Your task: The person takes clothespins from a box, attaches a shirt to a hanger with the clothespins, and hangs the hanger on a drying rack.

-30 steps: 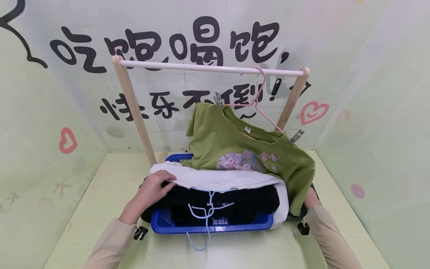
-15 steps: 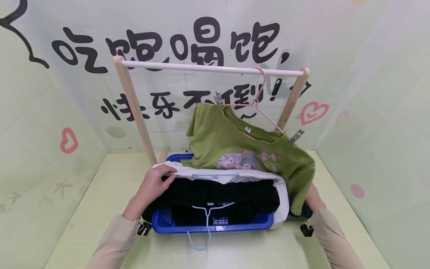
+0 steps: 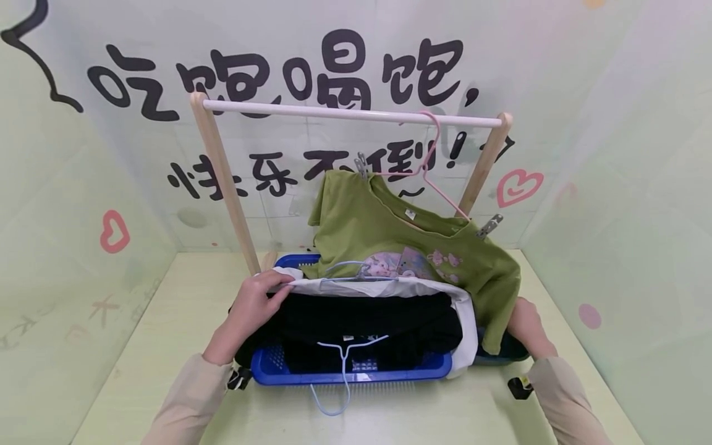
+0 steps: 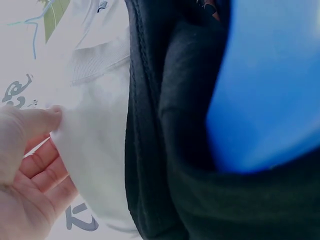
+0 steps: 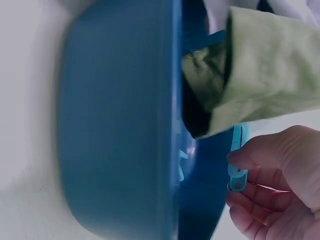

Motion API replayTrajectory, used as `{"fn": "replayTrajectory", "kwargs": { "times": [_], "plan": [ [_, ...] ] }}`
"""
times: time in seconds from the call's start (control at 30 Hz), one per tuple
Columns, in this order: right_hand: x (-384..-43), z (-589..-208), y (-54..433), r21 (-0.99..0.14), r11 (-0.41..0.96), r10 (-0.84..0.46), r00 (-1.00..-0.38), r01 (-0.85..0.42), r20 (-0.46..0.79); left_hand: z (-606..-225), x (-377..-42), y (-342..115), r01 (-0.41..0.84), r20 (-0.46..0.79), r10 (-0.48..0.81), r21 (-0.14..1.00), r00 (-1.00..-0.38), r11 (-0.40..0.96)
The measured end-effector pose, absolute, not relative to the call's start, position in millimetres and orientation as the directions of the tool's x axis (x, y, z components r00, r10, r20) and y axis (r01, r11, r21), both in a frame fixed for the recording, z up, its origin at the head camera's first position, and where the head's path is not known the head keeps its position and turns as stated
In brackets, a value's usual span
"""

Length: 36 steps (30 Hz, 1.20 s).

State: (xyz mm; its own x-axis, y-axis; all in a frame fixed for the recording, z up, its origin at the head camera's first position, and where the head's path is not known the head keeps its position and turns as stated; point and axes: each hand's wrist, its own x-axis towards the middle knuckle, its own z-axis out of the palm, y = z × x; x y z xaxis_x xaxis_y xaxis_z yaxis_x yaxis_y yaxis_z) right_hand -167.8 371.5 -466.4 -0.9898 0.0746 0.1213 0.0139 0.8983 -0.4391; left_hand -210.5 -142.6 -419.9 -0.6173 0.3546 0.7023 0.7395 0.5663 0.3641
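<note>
White is the shirt [image 3: 425,288] our left grip [image 3: 258,303] pinches by one edge. It drapes over one blue basket [image 3: 356,378]. One black shirt [image 3: 384,312] lies in front of it, and one green shirt [image 3: 345,210] is behind it. We count two thin blue hangers [image 3: 343,364]: one at the top of the white shirt and one on the black shirt, with its hook past the basket's front rim.

Our right grip [image 3: 528,322] pinches one light blue clip [image 5: 237,184] between thumb and fingers, beside one blue tub [image 5: 117,120]. One more light blue bit shows inside the tub, but we cannot tell what it is.

The green shirt hangs from one pink hanger [image 3: 448,199] with two metal pegs [image 3: 491,226]. One rack [image 3: 350,113] with two wooden posts stands on the bench [image 3: 167,334]. We see two pink-red hearts on the walls.
</note>
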Motion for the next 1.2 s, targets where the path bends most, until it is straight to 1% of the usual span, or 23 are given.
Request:
{"fn": "replayTrajectory", "kwargs": {
  "times": [0.1, 0.23, 0.3, 0.47, 0.73, 0.83, 1.0, 1.2],
  "plan": [
    [-163.0, -464.7, 373.8, -0.446, 0.894, 0.058, -0.976, -0.042, 0.208, -420.0, -210.5, -142.3, 0.746, 0.710, 0.354, 0.363, -0.609, 0.558],
    [-156.1, -464.3, 374.7, -0.438, 0.891, 0.038, -0.942, -0.118, 0.332, -420.3, -211.0, -141.9, 0.751, 0.715, 0.351, 0.362, -0.604, 0.552],
    [-153.7, -464.9, 375.2, -0.435, 0.890, 0.039, -0.928, -0.136, 0.370, -420.1, -211.0, -141.5, 0.750, 0.716, 0.348, 0.368, -0.605, 0.549],
    [-148.5, -463.9, 375.3, -0.436, 0.889, 0.056, -0.912, -0.139, 0.405, -418.2, -209.4, -140.1, 0.744, 0.721, 0.328, 0.380, -0.611, 0.550],
    [-136.2, -451.1, 370.1, -0.461, 0.881, 0.108, -0.905, -0.104, 0.411, -416.6, -205.7, -138.9, 0.741, 0.733, 0.299, 0.396, -0.610, 0.542],
    [-130.1, -445.5, 367.6, -0.505, 0.855, 0.148, -0.881, -0.114, 0.449, -416.2, -204.5, -138.6, 0.741, 0.736, 0.295, 0.396, -0.609, 0.542],
    [-120.2, -435.9, 362.3, -0.587, 0.794, 0.226, -0.819, -0.159, 0.528, -416.2, -202.8, -138.2, 0.743, 0.749, 0.286, 0.384, -0.598, 0.548],
    [-108.2, -422.3, 355.8, -0.584, 0.792, 0.268, -0.759, -0.176, 0.593, -414.2, -201.3, -137.5, 0.740, 0.748, 0.280, 0.390, -0.602, 0.548]
  ]
}}
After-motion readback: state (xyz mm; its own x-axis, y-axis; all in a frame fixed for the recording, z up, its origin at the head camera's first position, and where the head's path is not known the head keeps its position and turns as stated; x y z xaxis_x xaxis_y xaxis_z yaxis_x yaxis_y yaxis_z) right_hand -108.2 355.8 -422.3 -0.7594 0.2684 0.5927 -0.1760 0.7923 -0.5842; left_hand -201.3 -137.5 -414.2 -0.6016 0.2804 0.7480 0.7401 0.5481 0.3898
